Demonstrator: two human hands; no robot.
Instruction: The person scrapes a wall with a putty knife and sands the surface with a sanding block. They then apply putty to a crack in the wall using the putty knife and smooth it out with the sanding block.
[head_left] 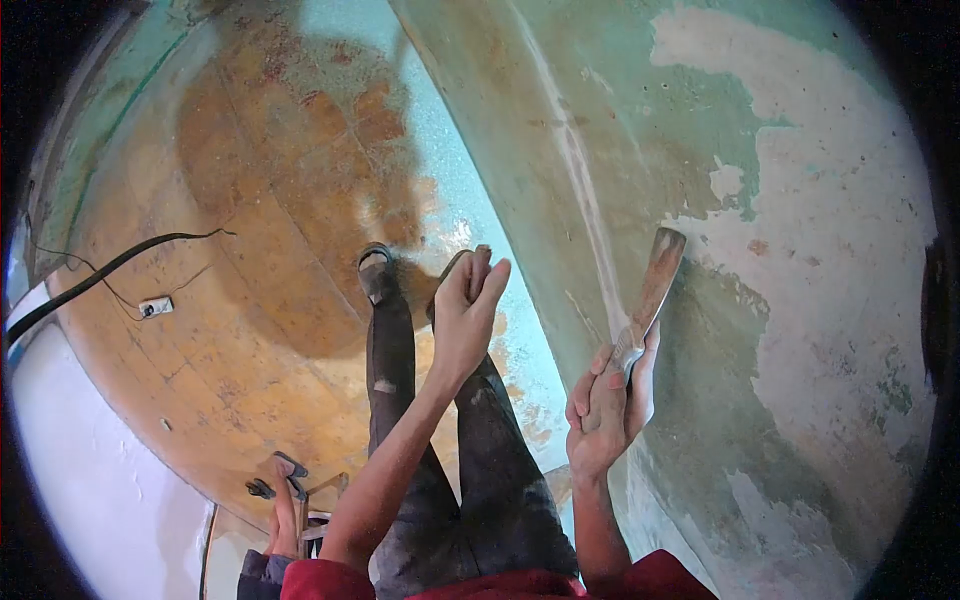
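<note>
My right hand (607, 405) is wrapped round the handle of a scraper (655, 285). Its long, narrow blade is brown and stained, points up and away from me, and has bare metal near the grip. Behind the blade is the green wall (690, 150), with worn paint and a pale streak (575, 150) running down it. My left hand (468, 315) is raised in front of my legs, away from the wall. Its fingers are curled in and the thumb is up; whether anything small is inside them is hidden.
The stained orange-brown floor (290, 210) spreads to the left, with a white socket block (156, 307) and thin wire. A thick black cable (110, 268) juts in from the left edge. Another person's leg and sandal (290, 466) show at lower left. White patches (830, 230) mark the wall.
</note>
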